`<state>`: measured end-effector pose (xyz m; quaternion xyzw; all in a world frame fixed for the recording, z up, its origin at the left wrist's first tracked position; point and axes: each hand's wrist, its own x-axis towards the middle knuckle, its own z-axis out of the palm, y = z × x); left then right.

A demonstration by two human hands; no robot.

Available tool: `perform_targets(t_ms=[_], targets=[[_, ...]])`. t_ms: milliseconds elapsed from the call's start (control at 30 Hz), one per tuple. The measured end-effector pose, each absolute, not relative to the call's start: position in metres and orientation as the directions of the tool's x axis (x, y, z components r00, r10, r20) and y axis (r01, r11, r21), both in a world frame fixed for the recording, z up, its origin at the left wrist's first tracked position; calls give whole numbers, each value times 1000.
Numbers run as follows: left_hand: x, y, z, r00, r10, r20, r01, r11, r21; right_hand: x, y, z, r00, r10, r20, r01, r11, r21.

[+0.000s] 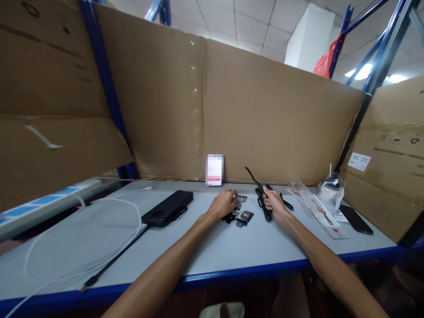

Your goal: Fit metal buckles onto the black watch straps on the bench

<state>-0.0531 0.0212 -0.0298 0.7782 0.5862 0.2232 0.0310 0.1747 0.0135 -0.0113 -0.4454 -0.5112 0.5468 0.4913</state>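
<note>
My right hand [274, 202] is closed around a thin black curved piece [253, 176] that looks like a glasses temple arm; its tip points up and left. Under and beside that hand lie a straight black piece [264, 206] and another black curved piece [287, 204]. My left hand [223, 204] has its fingers curled together over a loose group of small parts. What its fingertips pinch, if anything, is hidden. Among those parts are a dark flat plate [247, 216], a small grey piece [241, 223] and a clear lens-like piece [242, 199].
A phone with a lit screen [214, 171] leans on the cardboard wall [271, 115]. At left are a black power bank-like box [169, 207] and white cables [137, 212]. Plastic packets [318, 210], a bagged cup [330, 190] and a dark phone [356, 219] lie right.
</note>
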Motion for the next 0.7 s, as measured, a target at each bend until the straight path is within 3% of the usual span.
perform_targets(t_ms=[233,367,567,700], targets=[[-49,17,-41,334,884,327,888,-412,206,172,20,-19,8,960,281,-7,281,-960],[-46,18,-41,301,911,283,916,-358,178,173,24,-22,59,954,293,16,293,-956],[-50,27,-38,185,959,214,918,-246,310,171,25,-24,27,966,259,18,259,-966],[-53,22,-34,85,977,193,948,-139,287,170,23,-23,18,965,262,4,262,-965]])
